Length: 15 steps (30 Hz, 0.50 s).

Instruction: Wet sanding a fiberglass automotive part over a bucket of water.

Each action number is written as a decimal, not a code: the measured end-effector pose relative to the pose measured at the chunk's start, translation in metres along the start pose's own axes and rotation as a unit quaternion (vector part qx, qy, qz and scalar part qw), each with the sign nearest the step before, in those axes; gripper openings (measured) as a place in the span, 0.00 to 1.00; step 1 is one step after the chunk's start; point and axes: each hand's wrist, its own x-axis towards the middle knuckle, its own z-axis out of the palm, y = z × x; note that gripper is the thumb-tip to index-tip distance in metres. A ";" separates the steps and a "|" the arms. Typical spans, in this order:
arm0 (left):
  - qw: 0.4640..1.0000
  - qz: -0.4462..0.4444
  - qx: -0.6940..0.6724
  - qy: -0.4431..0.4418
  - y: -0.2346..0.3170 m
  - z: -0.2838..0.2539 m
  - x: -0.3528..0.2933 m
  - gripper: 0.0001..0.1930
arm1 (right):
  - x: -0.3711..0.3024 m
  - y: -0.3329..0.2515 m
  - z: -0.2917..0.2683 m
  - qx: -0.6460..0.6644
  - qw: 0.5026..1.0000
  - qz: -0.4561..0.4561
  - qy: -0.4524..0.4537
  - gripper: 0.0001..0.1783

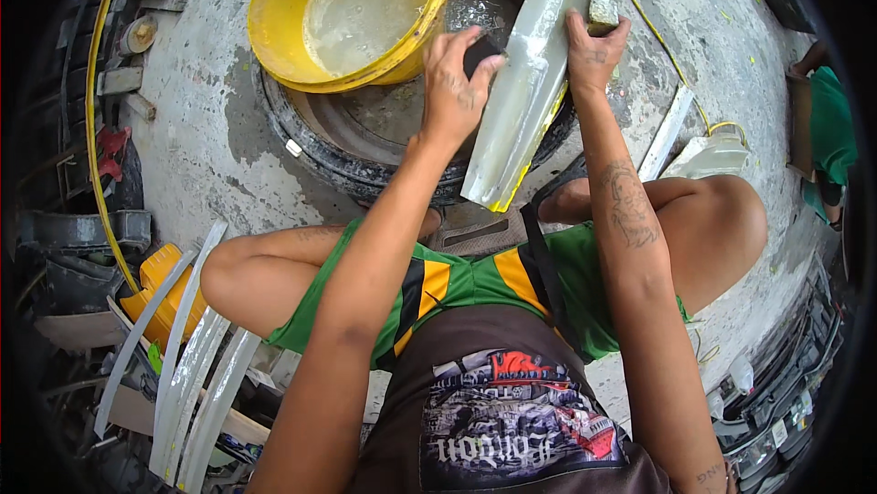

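Cloudy liquid (365, 15) is held in a yellow bucket (279, 37). Beside it, a grey strip (533, 65) is touched along its right edge by the loosely curled right hand (596, 54); a black block (479, 53) is pinched by the half-open left hand (453, 85).

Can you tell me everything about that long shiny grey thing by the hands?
The long grey panel looks wet and shiny, perhaps plastic. Ridges run along it, and bright yellow shows on its lower right edge and tip. It slants from the top of the picture down and to the left; its upper end is cut off. The right hand touches its right edge. The left hand holds a dark block close to its left edge; whether they touch is unclear.
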 end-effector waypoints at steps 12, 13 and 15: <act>0.993 -0.033 0.066 -0.095 0.057 -0.043 -0.097 0.19 | 0.010 0.042 0.009 0.046 0.997 -0.055 0.034 0.40; 0.994 -0.033 0.072 -0.081 0.055 -0.043 -0.102 0.19 | 0.009 0.042 0.009 0.030 0.998 -0.056 0.021 0.40; 0.991 -0.044 0.086 -0.090 0.061 -0.051 -0.133 0.19 | 0.009 0.039 0.008 0.028 0.999 -0.033 0.032 0.37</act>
